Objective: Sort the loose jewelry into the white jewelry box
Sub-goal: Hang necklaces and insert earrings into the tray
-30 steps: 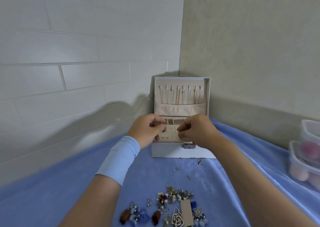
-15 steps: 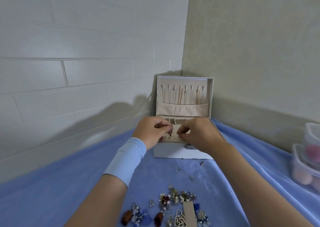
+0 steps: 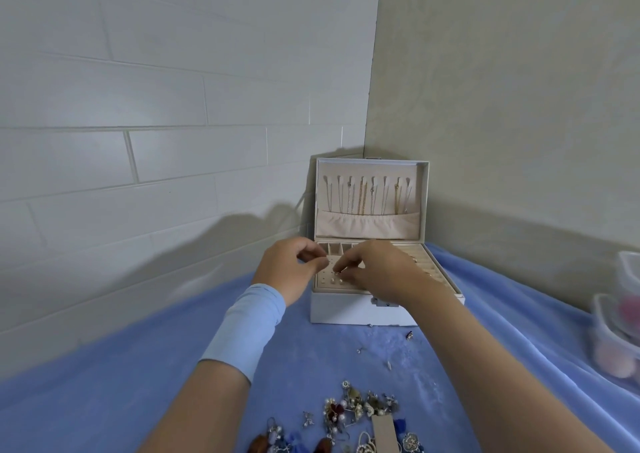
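Since half a second ago, my operator's right hand (image 3: 377,267) has moved a little to the left, and its fingertips (image 3: 337,270) now come down onto the earring panel (image 3: 325,279) in the front left part of the jewelry box (image 3: 363,312). The left hand (image 3: 291,269) stays just beside it at the left edge of the box, with its fingers curled and the thumb against the index finger. I cannot tell if either hand holds a piece, because anything there is too small to see. Two pale studs (image 3: 336,281) sit on the panel near the fingertips.

I see the white box at the centre of the frame on a blue cloth (image 3: 121,383), with its lid (image 3: 424,203) upright and thin necklaces (image 3: 363,196) hanging inside it. The loose jewelry (image 3: 356,411) lies in a heap at the bottom centre, well apart from the box. Plastic containers (image 3: 620,331) stand at the right edge.
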The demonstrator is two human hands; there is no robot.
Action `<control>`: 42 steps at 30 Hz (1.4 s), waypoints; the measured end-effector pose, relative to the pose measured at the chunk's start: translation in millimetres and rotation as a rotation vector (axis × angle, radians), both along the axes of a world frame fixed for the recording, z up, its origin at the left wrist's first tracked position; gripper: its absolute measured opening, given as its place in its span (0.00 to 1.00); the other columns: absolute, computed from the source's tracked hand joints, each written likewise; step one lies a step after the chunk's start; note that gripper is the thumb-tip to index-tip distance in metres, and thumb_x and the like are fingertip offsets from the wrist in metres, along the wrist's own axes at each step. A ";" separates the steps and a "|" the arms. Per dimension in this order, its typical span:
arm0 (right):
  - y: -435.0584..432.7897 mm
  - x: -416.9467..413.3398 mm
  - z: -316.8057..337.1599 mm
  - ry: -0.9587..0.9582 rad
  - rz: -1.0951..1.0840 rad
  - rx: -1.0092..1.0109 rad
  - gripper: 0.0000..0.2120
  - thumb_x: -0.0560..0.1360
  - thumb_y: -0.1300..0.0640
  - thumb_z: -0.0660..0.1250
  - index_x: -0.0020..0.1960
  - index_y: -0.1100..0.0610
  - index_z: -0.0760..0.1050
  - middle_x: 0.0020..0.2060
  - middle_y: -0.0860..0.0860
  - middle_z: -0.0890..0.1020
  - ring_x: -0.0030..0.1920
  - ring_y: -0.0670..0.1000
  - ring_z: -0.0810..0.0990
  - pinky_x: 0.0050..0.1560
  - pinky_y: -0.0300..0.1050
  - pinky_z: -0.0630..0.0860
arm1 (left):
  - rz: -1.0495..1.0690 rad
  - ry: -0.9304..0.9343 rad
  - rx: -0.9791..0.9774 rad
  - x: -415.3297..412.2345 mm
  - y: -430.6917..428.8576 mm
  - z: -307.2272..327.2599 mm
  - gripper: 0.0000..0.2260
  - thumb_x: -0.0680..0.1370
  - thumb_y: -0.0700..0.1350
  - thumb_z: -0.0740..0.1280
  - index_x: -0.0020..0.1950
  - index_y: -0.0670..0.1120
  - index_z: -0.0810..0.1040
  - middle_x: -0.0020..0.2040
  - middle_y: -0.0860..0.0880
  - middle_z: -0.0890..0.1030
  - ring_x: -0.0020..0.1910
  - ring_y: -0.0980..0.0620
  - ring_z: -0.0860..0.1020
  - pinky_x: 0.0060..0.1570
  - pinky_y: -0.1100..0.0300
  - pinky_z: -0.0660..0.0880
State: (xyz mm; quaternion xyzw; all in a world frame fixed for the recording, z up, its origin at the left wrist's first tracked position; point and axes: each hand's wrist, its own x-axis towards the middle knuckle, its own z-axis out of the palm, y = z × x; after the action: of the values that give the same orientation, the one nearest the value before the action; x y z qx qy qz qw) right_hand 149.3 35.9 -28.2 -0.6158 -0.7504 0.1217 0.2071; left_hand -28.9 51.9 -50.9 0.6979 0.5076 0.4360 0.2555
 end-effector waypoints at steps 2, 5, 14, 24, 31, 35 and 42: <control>4.8 0.8 0.0 -0.020 0.004 0.013 0.05 0.76 0.51 0.72 0.47 0.41 0.84 0.44 0.41 0.84 0.43 0.44 0.81 0.48 0.44 0.79 | -0.007 0.012 0.005 0.8 0.2 -0.6 0.03 0.75 0.46 0.73 0.43 0.53 0.83 0.36 0.59 0.81 0.30 0.65 0.74 0.40 0.65 0.69; 9.9 3.3 -0.4 0.009 -0.009 0.049 0.05 0.75 0.53 0.72 0.44 0.42 0.82 0.41 0.41 0.84 0.44 0.43 0.81 0.50 0.46 0.80 | -0.004 0.006 0.014 1.7 1.6 -1.3 0.02 0.75 0.46 0.73 0.44 0.53 0.83 0.38 0.58 0.82 0.31 0.64 0.74 0.41 0.64 0.71; -11.1 10.1 17.5 0.649 0.075 0.030 0.02 0.76 0.62 0.73 0.45 0.58 0.85 0.37 0.56 0.86 0.24 0.47 0.71 0.24 0.36 0.67 | -0.099 -0.090 0.000 15.3 -1.8 8.4 0.05 0.76 0.43 0.71 0.45 0.53 0.85 0.36 0.58 0.83 0.31 0.65 0.75 0.41 0.64 0.74; -9.3 12.7 17.0 0.965 0.146 -0.083 0.04 0.77 0.65 0.71 0.51 0.61 0.79 0.28 0.50 0.80 0.23 0.48 0.65 0.25 0.39 0.59 | -0.164 -0.157 0.029 14.9 -12.2 21.6 0.07 0.78 0.39 0.67 0.45 0.47 0.84 0.35 0.57 0.82 0.28 0.57 0.73 0.34 0.65 0.73; -6.2 1.0 16.3 0.937 0.099 0.031 0.08 0.71 0.65 0.77 0.49 0.64 0.83 0.27 0.49 0.80 0.23 0.48 0.67 0.24 0.39 0.65 | -0.098 -0.181 0.049 8.5 -10.3 27.1 0.04 0.76 0.40 0.71 0.44 0.46 0.84 0.26 0.62 0.77 0.26 0.65 0.74 0.33 0.73 0.69; -1.8 -4.0 11.2 0.887 0.097 0.108 0.01 0.74 0.64 0.75 0.46 0.61 0.85 0.29 0.49 0.82 0.23 0.48 0.70 0.23 0.36 0.66 | -0.114 -0.161 0.019 3.1 -11.0 29.4 0.04 0.77 0.39 0.70 0.44 0.46 0.83 0.26 0.61 0.77 0.25 0.63 0.72 0.30 0.73 0.69; 1.8 -12.1 11.6 0.797 0.104 0.051 0.04 0.74 0.63 0.75 0.48 0.58 0.85 0.36 0.50 0.85 0.25 0.49 0.73 0.24 0.37 0.66 | -0.045 -0.017 0.050 -3.2 -1.5 20.7 0.06 0.76 0.44 0.72 0.40 0.53 0.82 0.27 0.64 0.77 0.27 0.65 0.74 0.31 0.73 0.66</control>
State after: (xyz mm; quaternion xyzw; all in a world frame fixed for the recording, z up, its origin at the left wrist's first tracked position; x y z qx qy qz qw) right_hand 137.2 37.7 -16.6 -0.4761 -0.6442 0.3427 0.4908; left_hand -32.1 50.5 -30.2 0.7117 0.4784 0.4485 0.2518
